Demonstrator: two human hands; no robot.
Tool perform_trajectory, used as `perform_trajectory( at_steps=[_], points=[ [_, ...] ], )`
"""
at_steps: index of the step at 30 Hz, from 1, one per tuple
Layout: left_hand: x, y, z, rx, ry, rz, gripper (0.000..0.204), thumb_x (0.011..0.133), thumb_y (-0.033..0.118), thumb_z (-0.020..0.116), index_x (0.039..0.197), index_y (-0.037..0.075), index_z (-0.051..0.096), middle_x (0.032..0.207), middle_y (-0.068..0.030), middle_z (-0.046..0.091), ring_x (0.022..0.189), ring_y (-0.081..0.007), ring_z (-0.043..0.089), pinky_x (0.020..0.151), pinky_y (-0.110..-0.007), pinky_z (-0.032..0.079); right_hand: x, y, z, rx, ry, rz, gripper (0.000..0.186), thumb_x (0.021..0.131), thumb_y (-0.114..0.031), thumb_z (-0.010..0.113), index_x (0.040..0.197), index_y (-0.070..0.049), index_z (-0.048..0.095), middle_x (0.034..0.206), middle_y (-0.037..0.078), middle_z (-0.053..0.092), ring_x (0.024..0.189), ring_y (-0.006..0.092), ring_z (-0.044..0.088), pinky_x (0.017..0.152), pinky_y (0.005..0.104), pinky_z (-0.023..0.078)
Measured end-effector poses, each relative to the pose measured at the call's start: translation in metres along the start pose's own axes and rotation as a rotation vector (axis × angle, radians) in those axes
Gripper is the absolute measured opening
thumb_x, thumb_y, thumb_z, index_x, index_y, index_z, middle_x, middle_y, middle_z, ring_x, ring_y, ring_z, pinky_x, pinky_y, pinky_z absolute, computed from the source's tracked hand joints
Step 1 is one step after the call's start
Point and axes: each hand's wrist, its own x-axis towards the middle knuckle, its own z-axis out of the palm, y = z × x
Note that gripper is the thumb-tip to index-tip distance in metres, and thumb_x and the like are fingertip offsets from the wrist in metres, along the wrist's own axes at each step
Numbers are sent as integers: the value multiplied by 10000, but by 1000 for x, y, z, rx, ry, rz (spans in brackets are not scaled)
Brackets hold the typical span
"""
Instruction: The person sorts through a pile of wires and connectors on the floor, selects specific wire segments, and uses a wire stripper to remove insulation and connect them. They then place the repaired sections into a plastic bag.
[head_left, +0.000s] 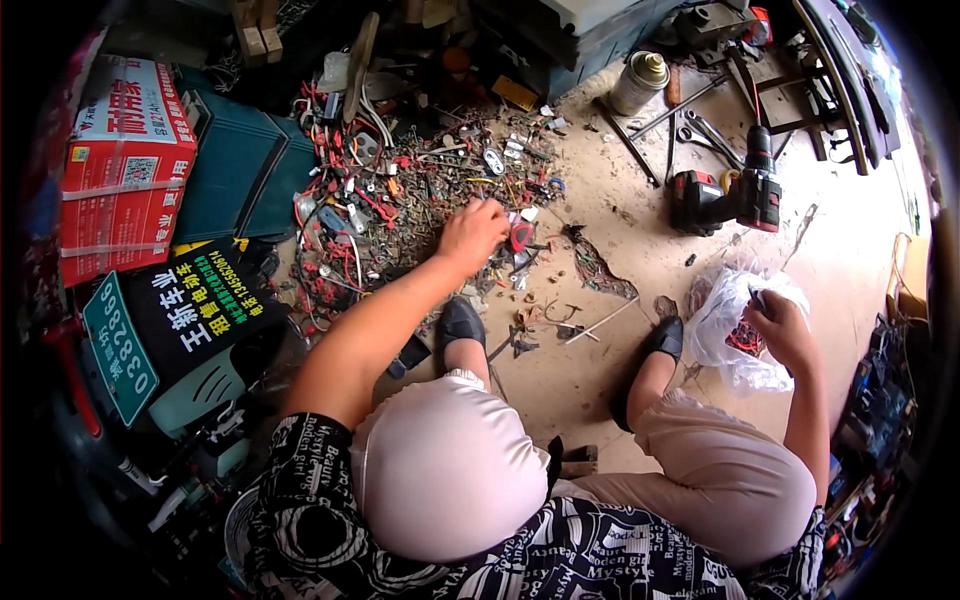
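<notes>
My left hand (477, 232) reaches into a heap of small hardware (415, 175), wire offcuts and plastic bits on the floor, its fingers curled down; whatever they grip is hidden. Just right of it lies a red-and-white piece (521, 234). My right hand (782, 330) is closed on a small dark object (764, 302) at the opening of a white plastic bag (725, 290), which has red and black pieces (744, 338) inside.
A cordless drill (745, 200), spray can (640, 82), wrenches (702, 136) and metal rods (620, 128) lie at upper right. A red carton (128, 190) and teal case (235, 165) stand left. My shoes (462, 325) flank a cracked floor patch (600, 270). Assorted clutter (868, 410) lines the right.
</notes>
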Motion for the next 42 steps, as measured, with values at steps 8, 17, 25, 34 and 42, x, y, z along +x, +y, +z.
perform_trajectory(
  at_steps=[8, 17, 25, 34, 42],
  points=[
    [18, -26, 5, -392, 253, -452, 86, 904, 130, 587, 944, 56, 606, 866, -120, 651, 752, -266, 635, 695, -386, 518, 4, -70, 7, 189, -232, -84, 243, 884, -197, 620, 847, 31, 544, 643, 65, 501, 596, 140, 439, 572, 336, 402],
    [49, -66, 0, -143, -44, -545, 156, 829, 135, 686, 937, 43, 620, 900, -142, 665, 827, -324, 643, 756, -402, 514, 19, -93, 39, 246, -414, -200, 298, 905, -266, 611, 863, 26, 567, 652, 69, 510, 622, 141, 439, 598, 341, 403],
    [28, -17, -6, -482, -16, -492, 150, 828, 135, 688, 901, 54, 586, 737, -49, 635, 648, -161, 607, 604, -319, 484, 19, -122, 55, 336, -398, -232, 253, 920, -246, 603, 906, 5, 572, 645, 9, 448, 628, 100, 398, 578, 303, 379],
    [41, -61, 7, -58, 1, -284, 141, 862, 203, 583, 988, 152, 618, 1000, -116, 625, 890, -385, 604, 720, -476, 486, 15, -103, 75, 204, -353, -212, 365, 875, -309, 616, 1064, 3, 632, 869, 201, 662, 824, 293, 641, 764, 410, 493],
    [36, -51, 4, -132, -61, -358, 132, 752, 69, 690, 847, 33, 607, 843, -142, 640, 797, -354, 634, 680, -451, 496, 12, -115, 76, 254, -319, -249, 382, 846, -328, 621, 1082, -28, 640, 988, 190, 669, 950, 343, 622, 864, 392, 474]
  ],
)
